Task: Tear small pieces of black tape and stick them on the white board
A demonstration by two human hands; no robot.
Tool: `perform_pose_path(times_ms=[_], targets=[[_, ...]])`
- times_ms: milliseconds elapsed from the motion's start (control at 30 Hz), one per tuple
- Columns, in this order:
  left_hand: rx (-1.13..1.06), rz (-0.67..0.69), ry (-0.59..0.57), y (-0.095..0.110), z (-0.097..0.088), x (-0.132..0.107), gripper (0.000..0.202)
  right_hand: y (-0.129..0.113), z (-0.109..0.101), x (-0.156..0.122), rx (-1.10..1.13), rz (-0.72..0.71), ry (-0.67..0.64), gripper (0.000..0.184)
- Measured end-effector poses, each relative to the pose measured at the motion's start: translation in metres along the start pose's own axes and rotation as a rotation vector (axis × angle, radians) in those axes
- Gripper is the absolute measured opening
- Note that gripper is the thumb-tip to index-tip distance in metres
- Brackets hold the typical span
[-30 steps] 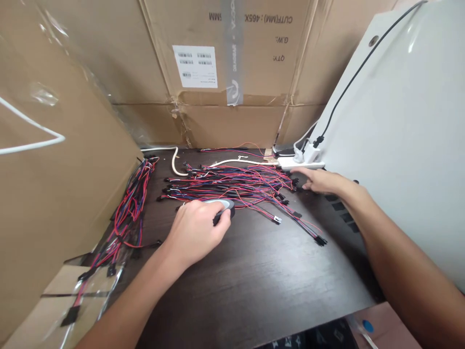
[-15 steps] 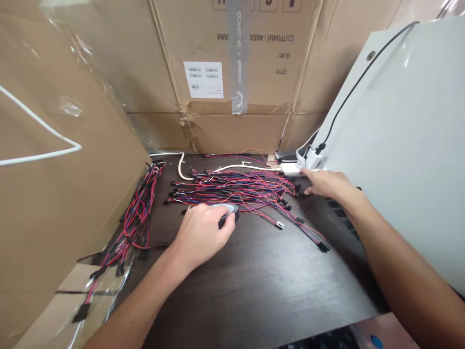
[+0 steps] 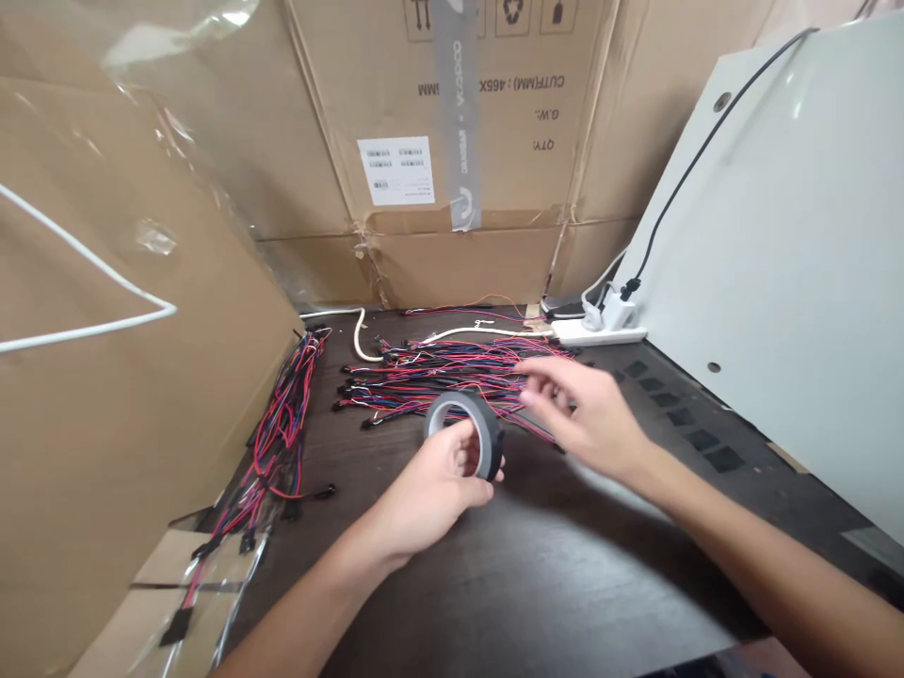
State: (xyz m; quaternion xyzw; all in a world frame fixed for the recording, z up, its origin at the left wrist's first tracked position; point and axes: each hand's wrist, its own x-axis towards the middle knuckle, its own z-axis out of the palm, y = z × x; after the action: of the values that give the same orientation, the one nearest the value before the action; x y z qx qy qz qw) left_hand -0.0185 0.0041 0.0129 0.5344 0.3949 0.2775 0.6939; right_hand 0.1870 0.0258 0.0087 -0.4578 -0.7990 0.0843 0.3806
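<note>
My left hand (image 3: 430, 490) grips a roll of black tape (image 3: 467, 432) and holds it tilted up above the dark table (image 3: 537, 574). Close to the roll's right side hovers my right hand (image 3: 583, 414), fingers spread and slightly blurred, holding nothing that I can see. Behind both hands lies a pile of red, blue and black wires with black connectors (image 3: 452, 372).
A second wire bundle (image 3: 279, 433) lies along the left table edge beside a leaning cardboard sheet (image 3: 105, 377). Cardboard boxes (image 3: 459, 141) stand at the back. A white power strip (image 3: 600, 330) and a slanted white panel (image 3: 791, 264) are on the right.
My left hand lifted the tape roll off the table and toward me. My right hand left the wires near the power strip and came over to the roll.
</note>
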Motion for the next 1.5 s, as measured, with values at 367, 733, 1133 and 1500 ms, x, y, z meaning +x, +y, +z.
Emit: perform_pose_path(times_ms=[367,733,1133,1500], targets=[[-0.159,0.009,-0.037,0.002,0.007,0.001,0.037,-0.025,0.021,-0.020,0.175,-0.202,0.029,0.017],[0.586,0.093,0.062,-0.011,0.011,-0.005,0.008,-0.025,0.020,-0.020,0.281,-0.045,0.024,0.013],[0.982,0.563,0.113,-0.012,0.008,-0.007,0.015,-0.029,0.013,-0.022,0.258,-0.157,0.127,0.015],[1.008,0.689,0.228,-0.008,0.005,-0.007,0.016,-0.035,0.017,-0.026,0.282,-0.153,0.199,0.016]])
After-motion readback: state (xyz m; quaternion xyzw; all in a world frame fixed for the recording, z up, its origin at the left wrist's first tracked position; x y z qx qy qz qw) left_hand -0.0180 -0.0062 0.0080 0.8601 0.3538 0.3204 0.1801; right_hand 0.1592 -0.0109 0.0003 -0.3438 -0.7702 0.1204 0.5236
